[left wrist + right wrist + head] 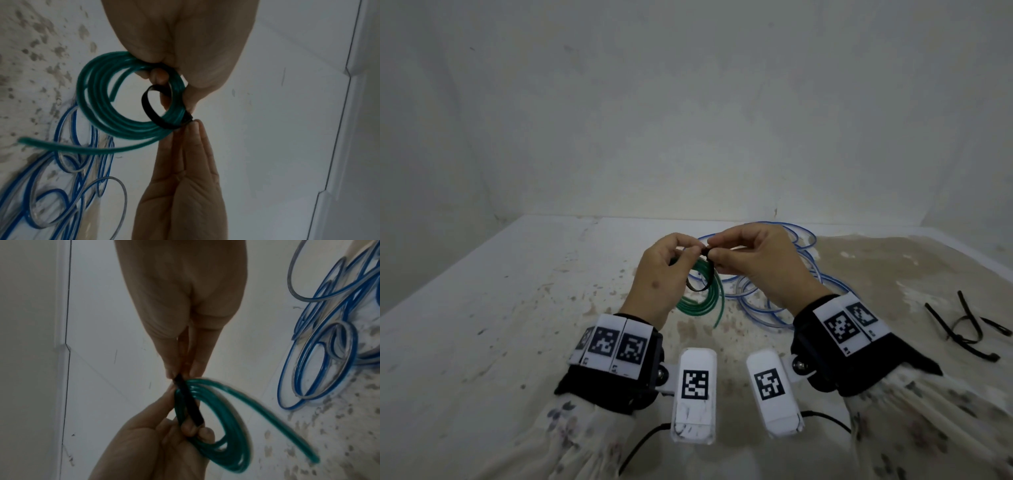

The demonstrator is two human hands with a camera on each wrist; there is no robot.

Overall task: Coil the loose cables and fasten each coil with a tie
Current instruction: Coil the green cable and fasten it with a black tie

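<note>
Both hands are raised above the table. A green cable coil hangs from my left hand, whose fingers curl round its top, seen closer as the green coil. A black tie forms a loose loop round the coil's strands; the tie passes through the coil's middle. My right hand pinches the tie's end between thumb and fingertips, right beside the left fingertips. In the right wrist view the tie runs from the right hand down to the left fingers. One green end trails free.
A loose blue-and-clear cable lies in tangled loops on the stained table behind and right of my hands. Several spare black ties lie at the right. A white wall stands close behind the table.
</note>
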